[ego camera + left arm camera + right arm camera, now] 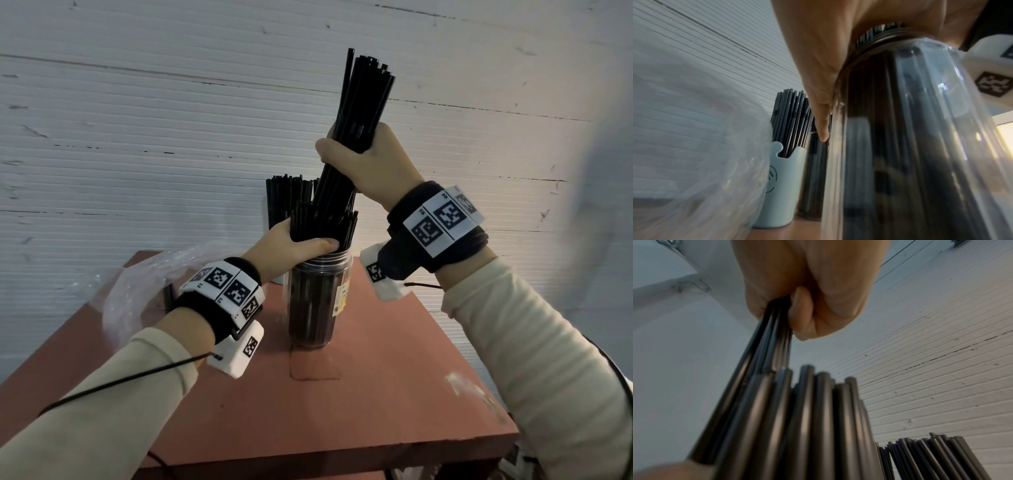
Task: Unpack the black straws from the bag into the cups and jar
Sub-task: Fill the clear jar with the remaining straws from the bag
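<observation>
A tall clear jar (320, 301) packed with black straws stands in the middle of the red-brown table (342, 411). My left hand (301, 241) grips the straws sticking out of the jar's mouth, right at the rim (890, 34). My right hand (363, 161) holds a raised bundle of black straws (363, 96) above the jar, tilted, its lower ends among the jar's straws. The right wrist view shows that fist (807, 293) curled round the bundle (770, 344). Behind stands a pale blue cup (781, 186) full of straws (287, 195).
A crumpled clear plastic bag (144, 287) lies at the table's left back, close to my left wrist. A second dark straw-filled container (813, 178) stands between the blue cup and the jar. A white ribbed wall (137, 120) runs behind the table.
</observation>
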Demonstrator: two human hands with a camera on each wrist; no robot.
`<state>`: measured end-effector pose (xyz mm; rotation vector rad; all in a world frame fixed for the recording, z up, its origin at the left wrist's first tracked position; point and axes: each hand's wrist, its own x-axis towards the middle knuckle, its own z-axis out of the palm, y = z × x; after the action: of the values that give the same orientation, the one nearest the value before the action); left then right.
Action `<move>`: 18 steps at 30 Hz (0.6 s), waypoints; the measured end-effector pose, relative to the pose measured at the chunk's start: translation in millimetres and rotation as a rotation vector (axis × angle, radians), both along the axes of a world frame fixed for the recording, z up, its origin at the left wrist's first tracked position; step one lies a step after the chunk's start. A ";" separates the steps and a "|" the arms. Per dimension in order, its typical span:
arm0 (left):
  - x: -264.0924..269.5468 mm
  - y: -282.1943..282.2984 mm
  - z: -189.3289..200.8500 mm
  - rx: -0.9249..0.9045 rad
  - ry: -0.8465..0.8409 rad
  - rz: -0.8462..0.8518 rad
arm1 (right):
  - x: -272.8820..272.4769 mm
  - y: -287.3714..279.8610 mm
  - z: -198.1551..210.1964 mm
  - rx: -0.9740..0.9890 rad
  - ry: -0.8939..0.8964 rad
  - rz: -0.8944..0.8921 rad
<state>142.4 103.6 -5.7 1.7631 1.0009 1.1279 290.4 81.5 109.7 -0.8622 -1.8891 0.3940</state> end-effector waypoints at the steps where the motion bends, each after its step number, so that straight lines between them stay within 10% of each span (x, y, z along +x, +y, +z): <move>1: -1.0 -0.4 -0.2 -0.014 -0.004 -0.018 | 1.2 1.0 -0.2 -0.004 0.005 0.003; 18: -10.2 -8.4 -10.0 -0.065 -0.002 -0.075 | 6.8 7.3 -17.6 -0.071 -0.165 0.009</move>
<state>132.2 95.2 -15.7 1.7328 0.9518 1.0399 297.2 88.8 92.1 -0.9583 -2.0419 0.4077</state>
